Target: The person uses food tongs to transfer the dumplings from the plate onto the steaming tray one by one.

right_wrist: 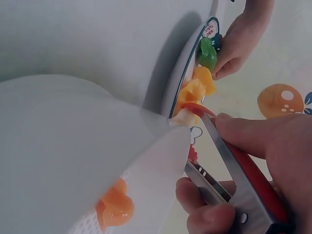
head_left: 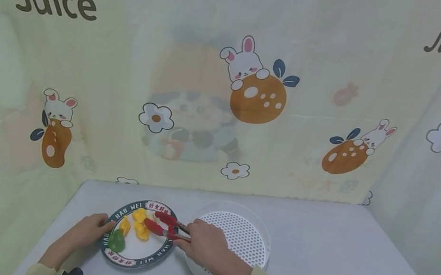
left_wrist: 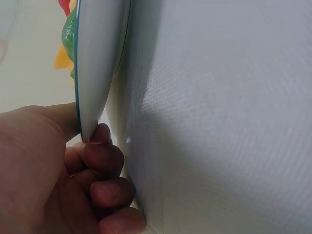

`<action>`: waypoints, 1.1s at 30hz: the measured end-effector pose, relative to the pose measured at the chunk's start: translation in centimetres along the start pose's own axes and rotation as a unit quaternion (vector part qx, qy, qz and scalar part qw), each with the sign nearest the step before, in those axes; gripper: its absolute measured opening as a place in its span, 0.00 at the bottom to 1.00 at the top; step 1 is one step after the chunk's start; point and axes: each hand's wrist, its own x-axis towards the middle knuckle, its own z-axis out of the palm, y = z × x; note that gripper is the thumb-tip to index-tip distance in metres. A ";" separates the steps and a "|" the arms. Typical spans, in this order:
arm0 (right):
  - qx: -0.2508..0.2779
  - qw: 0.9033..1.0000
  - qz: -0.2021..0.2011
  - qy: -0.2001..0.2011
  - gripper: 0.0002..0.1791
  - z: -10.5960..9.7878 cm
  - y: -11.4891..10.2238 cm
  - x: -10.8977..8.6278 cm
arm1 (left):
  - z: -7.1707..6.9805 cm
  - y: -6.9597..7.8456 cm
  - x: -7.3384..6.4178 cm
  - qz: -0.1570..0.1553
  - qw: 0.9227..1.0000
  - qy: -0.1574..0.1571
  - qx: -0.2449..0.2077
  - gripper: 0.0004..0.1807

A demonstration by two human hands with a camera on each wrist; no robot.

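Observation:
My left hand [head_left: 87, 232] pinches the left rim of a round plate [head_left: 146, 251] with a dark patterned border, thumb on top and fingers curled beneath. On the plate lie yellow dumpling-like pieces [head_left: 141, 231] and a green one [head_left: 116, 240]; a pale piece [right_wrist: 184, 117] shows in the right wrist view. My right hand [head_left: 213, 251] grips metal tongs [right_wrist: 234, 165] with red tips, held over the plate's right side. The tips stand apart by the yellow and pale pieces; whether they hold one I cannot tell.
A round white container [head_left: 199, 271] with a perforated floor stands right of the plate, partly beneath my right hand and forearm. Inside it sits an orange piece [right_wrist: 117, 207], visible in the right wrist view. A printed curtain [head_left: 183, 151] hangs behind the pale table [head_left: 333, 271].

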 end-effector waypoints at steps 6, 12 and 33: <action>0.015 1.000 -0.003 0.005 0.24 -0.2 0.2 -0.2 | 0.0 0.1 -0.1 0.001 1.000 0.000 -0.001 0.18; 0.021 1.000 -0.009 0.006 0.23 -0.3 0.5 -0.4 | 0.0 0.2 -0.1 -0.006 1.000 0.000 0.002 0.18; 0.030 0.999 -0.008 0.013 0.26 -1.4 1.4 -1.5 | 0.1 0.1 0.1 -0.015 1.000 -0.004 0.007 0.18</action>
